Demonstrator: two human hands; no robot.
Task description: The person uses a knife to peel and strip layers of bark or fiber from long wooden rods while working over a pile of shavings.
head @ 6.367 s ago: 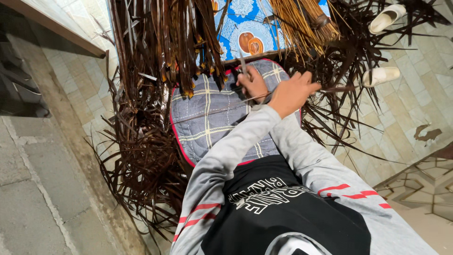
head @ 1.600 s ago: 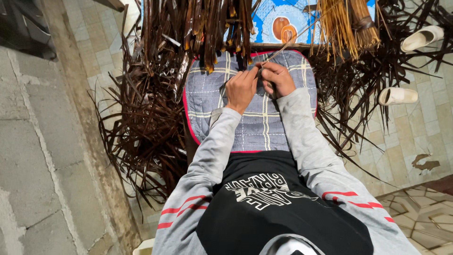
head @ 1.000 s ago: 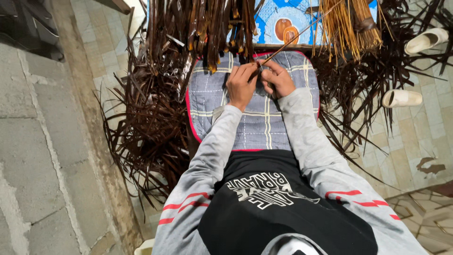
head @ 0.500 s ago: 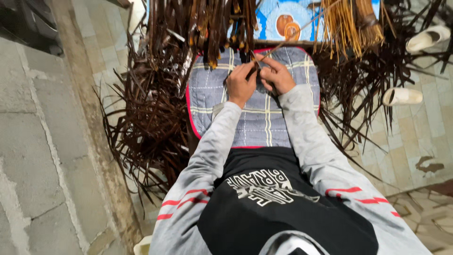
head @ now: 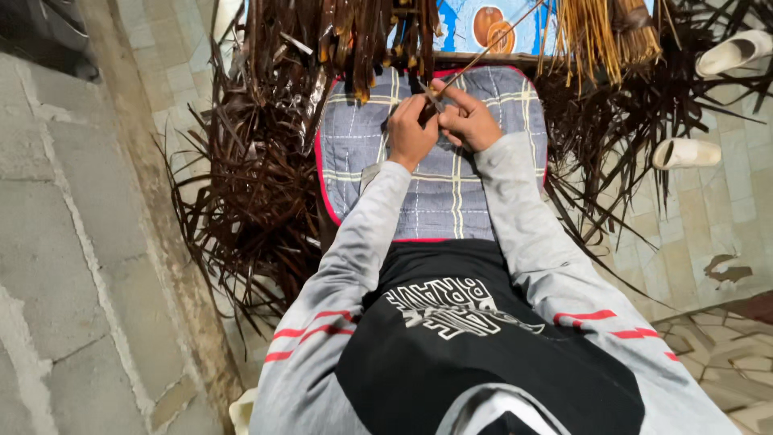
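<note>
Thin pale strip [head: 483, 55] – a long reed-like sliver – runs from between the two hands up and to the right, over the top edge of the checked cushion [head: 451, 193]. Left hand [head: 411, 133] is curled tight around its near end, w/ a small dark piece, maybe a blade, poking up between the hands; can't tell for sure. Right hand [head: 467, 121] pinches the strip just beside the left, forefinger stretched along it. Both hands closed on it, touching each other, hovering over the upper part of the cushion on the lap.

Around that: dark brown dried leaves [head: 241, 185] piled thick on the left & right of the cushion, more hanging at the top. A bundle of yellow straw-coloured strips [head: 596, 36] top right looks like finished stock – so some done, but the dark heap is much bigger, so judging by that, plenty left. Two white slippers [head: 684, 153] on the tiled floor [head: 725, 234], far right.
</note>
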